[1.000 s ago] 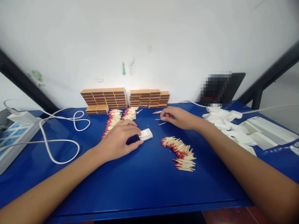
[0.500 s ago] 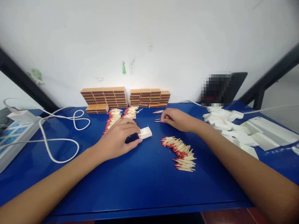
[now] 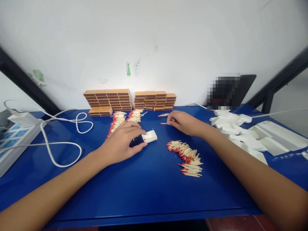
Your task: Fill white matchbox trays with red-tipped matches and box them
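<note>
My left hand (image 3: 125, 139) rests on the blue table with thumb and fingertips closed on the left end of a small white tray (image 3: 150, 136). A red match head shows at that end of the tray. Farther right, my right hand (image 3: 181, 122) has its fingers pinched together at the end of a match (image 3: 163, 123) lying on the table; whether the fingertips grip it is hard to see. A few more matches (image 3: 163, 115) lie just behind. Red-tipped match piles lie beside my left hand (image 3: 117, 120), behind it (image 3: 134, 115) and at the centre right (image 3: 186, 155).
Stacked matchboxes (image 3: 108, 99) and a second stack (image 3: 154, 100) stand against the wall. White empty trays (image 3: 235, 126) are heaped at the right, before a dark panel (image 3: 247, 86). A white cable (image 3: 47, 144) and power strip (image 3: 19, 138) lie left.
Near my right fingertips, one match shows on the table where two showed before. My left fingertips have shifted slightly on the white tray. The whole view has moved a little.
</note>
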